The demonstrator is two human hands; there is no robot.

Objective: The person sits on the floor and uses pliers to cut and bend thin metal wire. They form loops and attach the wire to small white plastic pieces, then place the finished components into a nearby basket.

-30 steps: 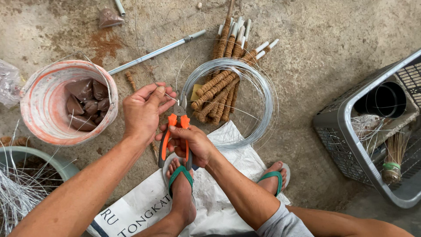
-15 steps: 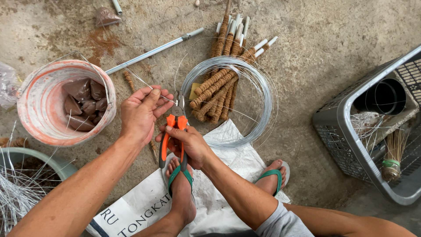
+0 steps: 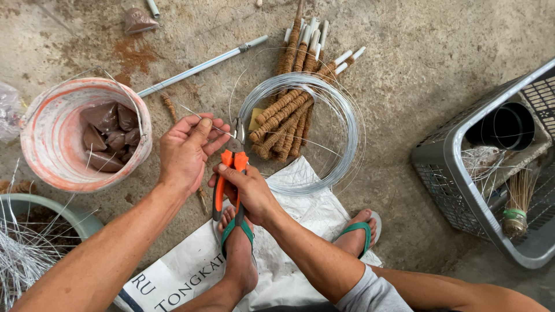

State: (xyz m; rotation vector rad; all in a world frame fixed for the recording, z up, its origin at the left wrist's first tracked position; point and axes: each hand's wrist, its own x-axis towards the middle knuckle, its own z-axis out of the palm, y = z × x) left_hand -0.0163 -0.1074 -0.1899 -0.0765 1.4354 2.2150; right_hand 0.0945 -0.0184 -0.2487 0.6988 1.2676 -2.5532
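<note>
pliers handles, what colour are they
Orange with dark edges; the pliers sit in the right hand, seen best in the head view.

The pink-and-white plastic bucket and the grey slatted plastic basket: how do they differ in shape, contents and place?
The pink-and-white plastic bucket is round with solid walls; the grey slatted plastic basket is angular with open walls. The bucket holds brown packets; the basket holds a black pot, loose wire and a small broom. The bucket lies beside the left hand, the basket far off past the right hand. Both lie tipped on the concrete floor.
</note>
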